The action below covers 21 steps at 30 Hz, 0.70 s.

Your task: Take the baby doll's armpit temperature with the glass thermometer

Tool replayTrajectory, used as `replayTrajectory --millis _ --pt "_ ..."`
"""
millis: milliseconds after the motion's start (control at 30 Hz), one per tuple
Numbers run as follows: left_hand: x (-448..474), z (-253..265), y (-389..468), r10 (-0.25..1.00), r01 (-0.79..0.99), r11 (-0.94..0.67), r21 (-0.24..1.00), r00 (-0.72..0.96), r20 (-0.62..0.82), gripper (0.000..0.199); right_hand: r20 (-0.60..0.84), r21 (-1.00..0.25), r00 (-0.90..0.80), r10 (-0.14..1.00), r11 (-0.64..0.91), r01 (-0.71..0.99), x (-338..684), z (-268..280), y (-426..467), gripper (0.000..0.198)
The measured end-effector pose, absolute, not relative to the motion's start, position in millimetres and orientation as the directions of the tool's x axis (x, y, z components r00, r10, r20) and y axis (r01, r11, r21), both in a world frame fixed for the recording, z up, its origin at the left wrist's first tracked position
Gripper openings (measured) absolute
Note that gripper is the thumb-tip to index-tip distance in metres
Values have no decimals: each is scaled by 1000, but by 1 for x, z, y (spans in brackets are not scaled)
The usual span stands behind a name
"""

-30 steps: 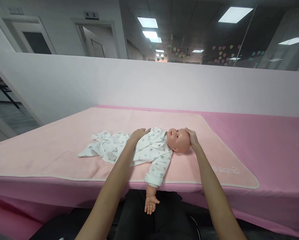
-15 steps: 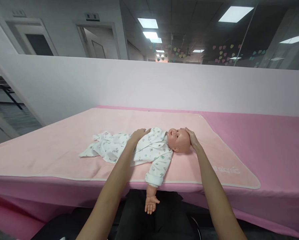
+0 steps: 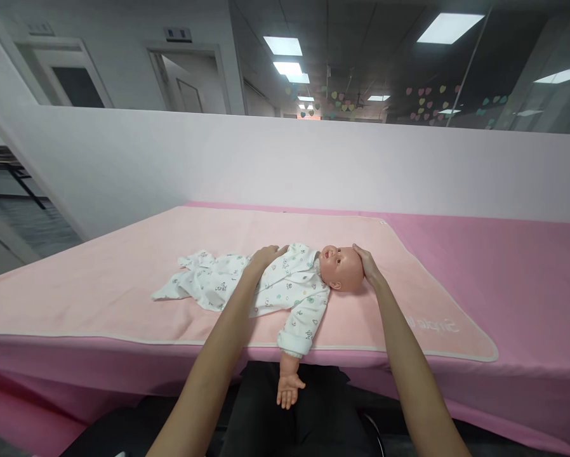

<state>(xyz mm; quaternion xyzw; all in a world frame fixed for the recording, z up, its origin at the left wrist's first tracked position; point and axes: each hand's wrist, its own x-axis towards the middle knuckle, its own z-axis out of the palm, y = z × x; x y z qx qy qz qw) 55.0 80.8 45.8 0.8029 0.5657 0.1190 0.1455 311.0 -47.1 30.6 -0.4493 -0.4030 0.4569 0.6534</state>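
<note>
A baby doll in a white printed sleepsuit lies on its back on a peach mat. Its bald head points to the right, and its bare hand hangs over the front edge of the table. Across the doll's torso rests my left hand, laid flat and open; its far fingertips are partly hidden. My right hand is open and cupped against the crown of the doll's head, with the fingers along its far side. The suit's leg end lies loosely to the left.
A pink cloth covers the table under the mat and drapes down in front. Behind the table stands a white partition with glass above it. My legs in black trousers are under the front edge.
The fingertips of my right hand have drawn back slightly along the doll's head. My left hand and the doll look unmoved.
</note>
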Motion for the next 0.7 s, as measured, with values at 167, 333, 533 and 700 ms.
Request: replayTrajectory --millis 167,333,533,700 --pt "55 46 81 941 874 -328 360 336 42 60 149 -933 431 890 271 -237 316 34 -43 27" --pt "55 45 82 942 874 -321 366 333 31 60 123 -932 503 856 273 -237 320 33 -40 29" --pt "55 47 81 941 874 -322 365 336 24 60 85 -945 263 961 162 -285 312 27 -39 32" --pt "55 49 78 938 877 -332 347 347 17 59 56 -919 388 920 200 -341 318 29 -40 33"
